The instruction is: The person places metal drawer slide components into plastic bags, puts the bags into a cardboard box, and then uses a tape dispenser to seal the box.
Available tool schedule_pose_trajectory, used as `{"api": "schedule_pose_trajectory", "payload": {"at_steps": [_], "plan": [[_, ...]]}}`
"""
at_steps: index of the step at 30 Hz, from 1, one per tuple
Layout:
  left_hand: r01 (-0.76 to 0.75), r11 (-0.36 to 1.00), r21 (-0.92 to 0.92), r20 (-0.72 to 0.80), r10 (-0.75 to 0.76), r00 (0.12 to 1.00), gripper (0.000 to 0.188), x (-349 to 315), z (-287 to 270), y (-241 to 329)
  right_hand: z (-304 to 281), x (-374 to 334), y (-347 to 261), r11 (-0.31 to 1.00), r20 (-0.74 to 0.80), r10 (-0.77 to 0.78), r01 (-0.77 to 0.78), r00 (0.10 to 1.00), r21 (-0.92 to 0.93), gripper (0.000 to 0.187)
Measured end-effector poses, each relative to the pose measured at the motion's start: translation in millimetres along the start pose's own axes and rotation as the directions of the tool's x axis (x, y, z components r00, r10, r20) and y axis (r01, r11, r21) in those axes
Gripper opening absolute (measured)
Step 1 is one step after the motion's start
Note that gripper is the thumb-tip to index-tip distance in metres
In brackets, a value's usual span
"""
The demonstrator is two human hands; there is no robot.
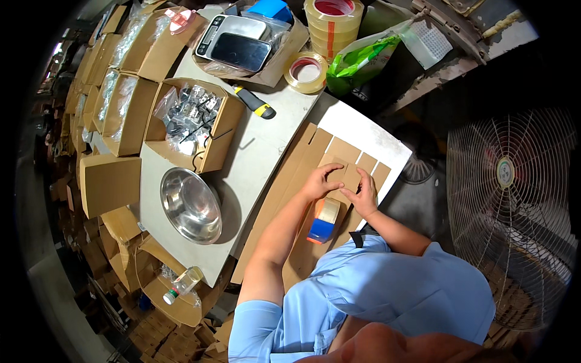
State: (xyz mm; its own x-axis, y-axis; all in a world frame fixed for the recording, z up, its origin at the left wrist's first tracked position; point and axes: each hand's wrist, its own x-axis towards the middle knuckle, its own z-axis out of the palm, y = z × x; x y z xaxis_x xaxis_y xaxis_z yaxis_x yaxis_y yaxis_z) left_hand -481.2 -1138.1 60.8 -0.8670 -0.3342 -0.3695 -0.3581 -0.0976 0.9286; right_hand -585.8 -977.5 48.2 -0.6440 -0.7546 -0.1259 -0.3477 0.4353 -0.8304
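Note:
Between my hands is a small brown cardboard piece [346, 174], creased or folded, over a larger slotted cardboard sheet [339, 148]. My left hand [319, 181] pinches its left side, the fingers curled and the thumb reaching to its near edge. On the other side my right hand [364, 195] grips it with thumb and fingers, the two thumbs almost meeting. The piece blends with the sheet below, so its exact outline is hard to tell. Just nearer to me, a tape dispenser [322, 228] in blue and orange with a roll of tan tape rests on the cardboard.
On the grey table [266, 142] to my left are a steel bowl [191, 206], a cardboard bin of small bagged parts [192, 118] and a utility knife [254, 101]. Tape rolls [304, 72], a scale and phone [241, 51] lie farther off. A large caged fan [505, 175] stands right.

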Motion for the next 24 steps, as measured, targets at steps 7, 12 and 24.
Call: {"api": "schedule_pose_trajectory", "payload": {"at_steps": [7, 12, 24], "plan": [[-0.028, 0.88, 0.475, -0.272, 0.177, 0.946, 0.055, -5.8, 6.9, -17.2, -7.0, -1.4, 3.7, 0.971, 0.133, 0.03, 0.003, 0.991, -0.241, 0.046], [0.012, 0.761, 0.648, -0.143, 0.107, 0.984, 0.054, -0.2, -3.1, -14.4, -12.2, 24.2, 13.0, 0.984, 0.362, 0.176, -0.166, 0.916, -0.059, 0.038], [-0.249, 0.934, 0.255, -0.166, 0.297, 0.94, 0.021, -4.2, 9.3, -31.9, -23.1, 23.1, -88.3, 0.824, 0.44, -0.565, 0.442, 0.699, 0.356, 0.027]]}}
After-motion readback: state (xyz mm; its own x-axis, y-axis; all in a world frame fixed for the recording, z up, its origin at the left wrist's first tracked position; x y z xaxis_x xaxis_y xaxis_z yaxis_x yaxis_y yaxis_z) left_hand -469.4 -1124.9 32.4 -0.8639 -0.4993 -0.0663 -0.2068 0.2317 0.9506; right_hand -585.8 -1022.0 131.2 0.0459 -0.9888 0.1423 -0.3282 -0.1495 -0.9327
